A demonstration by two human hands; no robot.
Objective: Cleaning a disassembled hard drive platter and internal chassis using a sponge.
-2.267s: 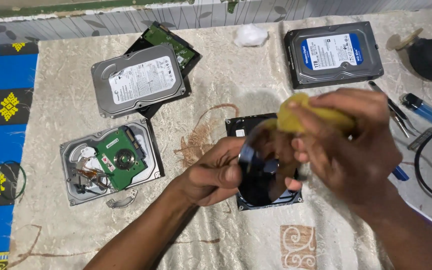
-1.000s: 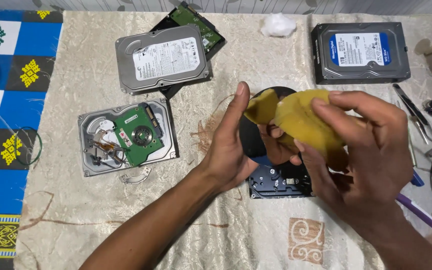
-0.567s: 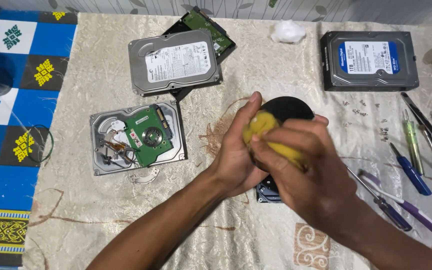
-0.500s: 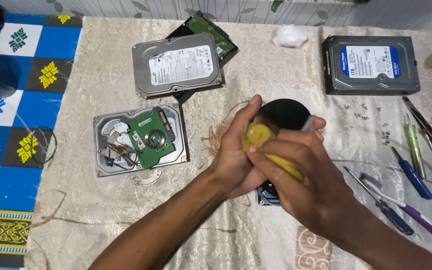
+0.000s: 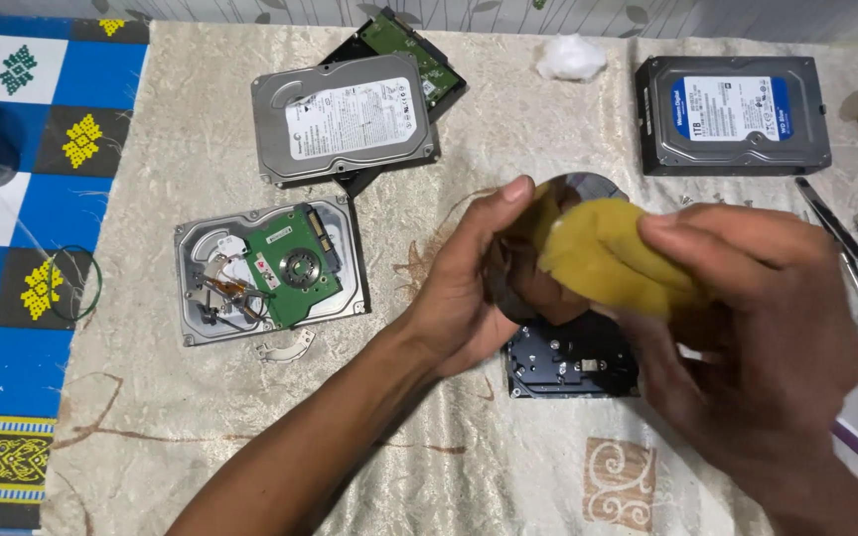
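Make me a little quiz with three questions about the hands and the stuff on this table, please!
1. True or false: the right hand presses a yellow cloth against the shiny disc.
2. Which hand holds the disc from behind? A) left hand B) right hand
3. Fill in: the opened drive shows a ____ circuit board.

Key: 1 true; 2 A; 3 green.
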